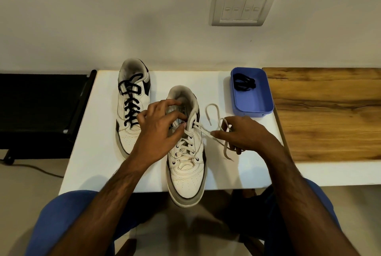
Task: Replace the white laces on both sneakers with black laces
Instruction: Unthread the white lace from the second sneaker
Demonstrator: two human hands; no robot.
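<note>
Centre frame: left hand (159,129) steadies the nearer sneaker (186,152) at the tongue, fingers curled on it; right hand (243,134) pinches the white lace (203,131) drawn out to the right. Best to hold the shoe firm and free one eyelet at a time. Black laces (244,82) wait in the blue tray (255,109), upper right; far sneaker (133,103) already black-laced.

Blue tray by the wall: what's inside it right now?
The blue tray holds one bundle of black lace at its far end. Whether anything lies under the bundle is hidden.

One head-worn wide-angle cam, close above white table (107,152), looks fwd & down; wall (103,18) fills upper half of frame, person's knees at bottom edge. No 2nd view.
</note>
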